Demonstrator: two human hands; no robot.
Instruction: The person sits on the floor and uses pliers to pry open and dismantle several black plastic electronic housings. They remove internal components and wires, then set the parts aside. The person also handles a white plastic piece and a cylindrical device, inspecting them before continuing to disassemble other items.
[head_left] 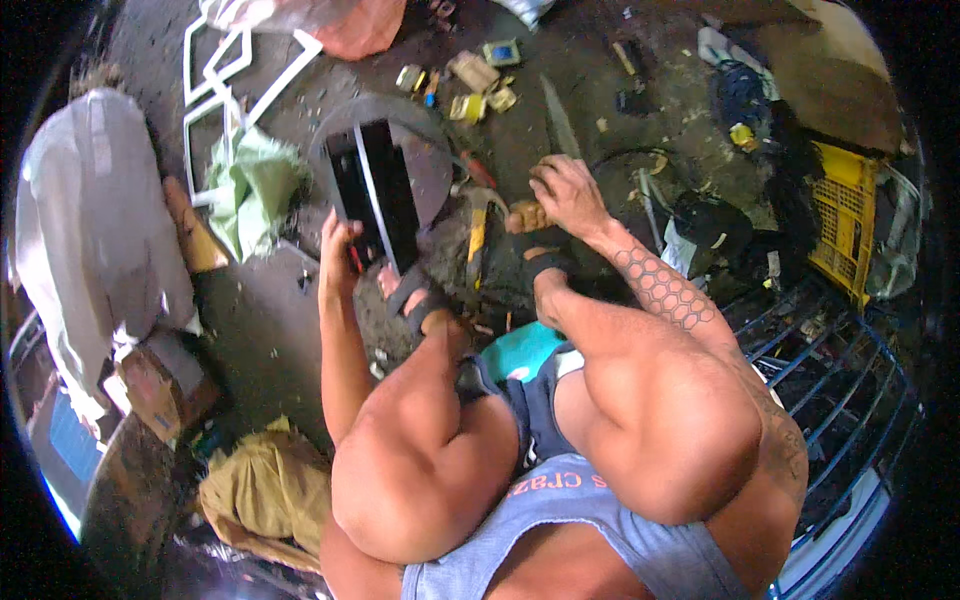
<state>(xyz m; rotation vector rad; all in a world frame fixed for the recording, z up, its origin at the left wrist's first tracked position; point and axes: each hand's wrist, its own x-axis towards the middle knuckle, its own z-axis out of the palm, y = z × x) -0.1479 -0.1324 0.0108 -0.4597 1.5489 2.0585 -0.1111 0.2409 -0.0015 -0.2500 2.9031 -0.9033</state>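
My left hand (341, 243) grips the lower left edge of a flat black rectangular casing (398, 190), with a pale metal strip running along it. The casing is tilted over a round grey slab (437, 150), its lower end close to my left foot. My right hand (572, 192) is closed beside my right foot, its fingers curled; what they hold, if anything, is hidden. A long pointed grey blade (560, 118) extends just beyond that hand; I cannot tell whether they touch. Between my feet lies a claw hammer (477, 240) with a yellow handle, near a red-handled tool (478, 170).
Small scrap pieces (475, 75) litter the dark ground ahead. White frames (215, 85) and a pale green sack (250, 190) lie left, beside a large whitish sack (90, 220). A yellow crate (842, 222) and blue metal rack (840, 375) stand right. I sit on something turquoise (522, 352).
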